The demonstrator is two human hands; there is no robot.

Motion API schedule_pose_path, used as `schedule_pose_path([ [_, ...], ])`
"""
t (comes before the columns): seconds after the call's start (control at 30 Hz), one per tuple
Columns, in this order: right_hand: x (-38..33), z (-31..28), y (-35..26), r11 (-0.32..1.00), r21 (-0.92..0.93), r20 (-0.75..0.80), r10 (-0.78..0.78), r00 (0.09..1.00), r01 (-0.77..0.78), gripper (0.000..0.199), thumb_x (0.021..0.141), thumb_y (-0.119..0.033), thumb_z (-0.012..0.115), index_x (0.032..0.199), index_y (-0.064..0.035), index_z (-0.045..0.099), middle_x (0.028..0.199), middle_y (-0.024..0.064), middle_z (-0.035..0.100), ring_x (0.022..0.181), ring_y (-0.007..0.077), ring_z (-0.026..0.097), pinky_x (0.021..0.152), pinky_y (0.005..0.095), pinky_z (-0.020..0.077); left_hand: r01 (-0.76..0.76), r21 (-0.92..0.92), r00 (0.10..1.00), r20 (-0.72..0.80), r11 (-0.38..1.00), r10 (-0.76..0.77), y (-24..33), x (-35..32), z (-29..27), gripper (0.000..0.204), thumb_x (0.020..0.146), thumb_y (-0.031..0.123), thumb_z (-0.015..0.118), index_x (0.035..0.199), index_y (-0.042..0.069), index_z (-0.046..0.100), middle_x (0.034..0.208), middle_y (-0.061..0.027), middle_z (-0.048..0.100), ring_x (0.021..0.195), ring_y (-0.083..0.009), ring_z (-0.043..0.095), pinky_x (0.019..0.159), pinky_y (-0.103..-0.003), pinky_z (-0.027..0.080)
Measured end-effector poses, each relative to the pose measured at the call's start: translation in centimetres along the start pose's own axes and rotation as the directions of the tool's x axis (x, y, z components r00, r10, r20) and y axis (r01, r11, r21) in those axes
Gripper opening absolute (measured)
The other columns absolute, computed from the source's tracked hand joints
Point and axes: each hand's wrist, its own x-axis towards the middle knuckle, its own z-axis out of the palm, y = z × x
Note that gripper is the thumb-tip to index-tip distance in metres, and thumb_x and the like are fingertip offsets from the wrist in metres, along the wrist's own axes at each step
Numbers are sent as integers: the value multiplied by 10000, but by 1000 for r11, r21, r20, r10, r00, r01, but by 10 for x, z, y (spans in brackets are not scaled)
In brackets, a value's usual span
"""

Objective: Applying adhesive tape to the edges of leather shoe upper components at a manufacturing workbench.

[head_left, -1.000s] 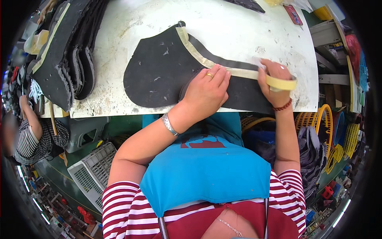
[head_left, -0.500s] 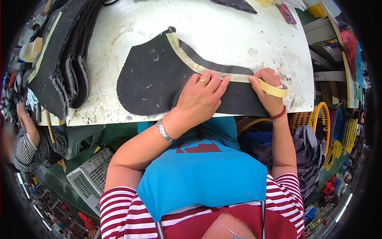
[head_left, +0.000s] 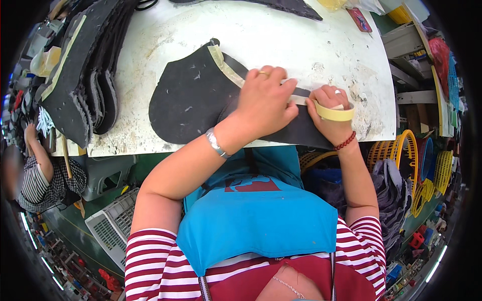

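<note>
A black fabric panel point(head_left: 186, 100) with a curved outline lies on the white table. Along its curved upper edge runs a cream strip of masking tape point(head_left: 224, 65). My left hand point(head_left: 266, 100) is over the middle of that edge, its fingers curled around the strip; the fingertips are partly hidden. My right hand point(head_left: 329, 113), closed, grips the roll of masking tape point(head_left: 337, 115) near the panel's right end. A short stretch of tape spans the gap between my two hands.
Stacked dark panels point(head_left: 85, 75) hang over the table's left edge. More dark fabric point(head_left: 288, 6) and a red card-like item point(head_left: 359, 20) lie at the back. Yellow baskets point(head_left: 409, 155) stand at the right, a grey crate point(head_left: 113, 226) lower left. A person point(head_left: 45, 170) is at far left.
My left hand has lifted and moved up slightly, its fingers going from pressed on the tape to curled. My right hand has shifted a little left with the roll.
</note>
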Motion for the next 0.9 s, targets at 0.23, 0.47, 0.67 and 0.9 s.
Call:
schedule_pose_path([
  [0.23,-14,7,-12,999,41,-149,9,989,-3,145,807,-82,787,886,-107,668,878,56,669,862,268,673,854,417,490,101,27,919,380,995,-104,12,27,2,338,789,346,765,940,50,705,999,-159,715,985,-324,674,862,-454,506],
  [0.47,-9,8,-20,984,178,-247,28,969,17,153,807,-63,800,908,-106,694,915,58,688,902,268,663,873,402,474,475,-304,770,598,826,-223,-5,35,-5,371,868,315,758,999,-32,779,816,-149,746,737,-254,702,690,-398,555],
  [0.67,4,6,-30,932,360,-254,44,966,52,171,801,-32,797,913,-101,688,921,74,675,872,274,653,837,413,474,628,-596,772,561,500,-299,-11,19,-13,270,813,224,774,777,-42,744,603,-78,616,600,-111,557,566,-330,489],
  [0.9,29,-19,-66,845,43,-501,-443,743,533,223,775,-42,794,922,-86,632,923,63,626,795,257,628,753,433,494,707,-615,695,510,350,-507,-19,16,-92,214,879,187,742,878,-25,772,752,-12,680,667,-50,545,606,-259,481],
])
